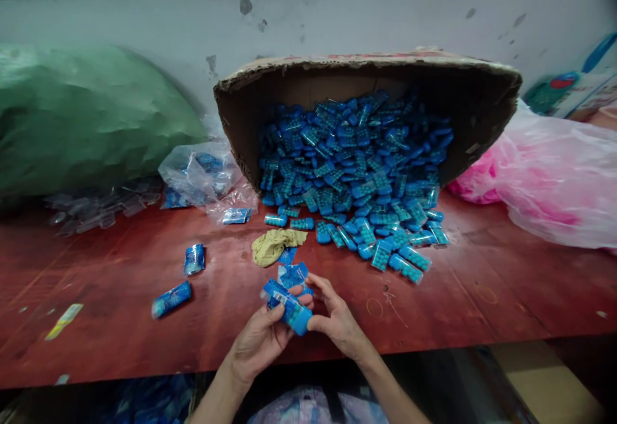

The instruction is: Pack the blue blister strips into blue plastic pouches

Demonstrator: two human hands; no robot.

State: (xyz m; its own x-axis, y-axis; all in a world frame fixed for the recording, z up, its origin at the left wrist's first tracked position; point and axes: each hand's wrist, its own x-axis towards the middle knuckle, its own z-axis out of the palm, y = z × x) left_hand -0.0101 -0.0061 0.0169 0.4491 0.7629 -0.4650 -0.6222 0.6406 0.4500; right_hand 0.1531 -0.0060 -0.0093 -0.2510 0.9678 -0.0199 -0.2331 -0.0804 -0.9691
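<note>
My left hand [266,337] is closed round a small clear container [294,313] of turquoise beads with a blue end and a blue printed sleeve. My right hand [337,321] has its fingers apart, the thumb against the container's blue end. Its fingertips are by blue printed wrappers [293,274], just behind the container; whether they touch is unclear. A crumpled yellowish cloth [276,247] lies beyond. To the left on the red table [120,347] are two sleeved containers, one lying at a slant [171,299] and another [194,259] farther back.
A cardboard box [226,112] on its side spills many bead containers [357,173]. Left are a green sack [91,122], clear plastic pieces [106,209] and a clear bag [197,167] with blue wrappers. Pink and white plastic bags [554,173] lie right.
</note>
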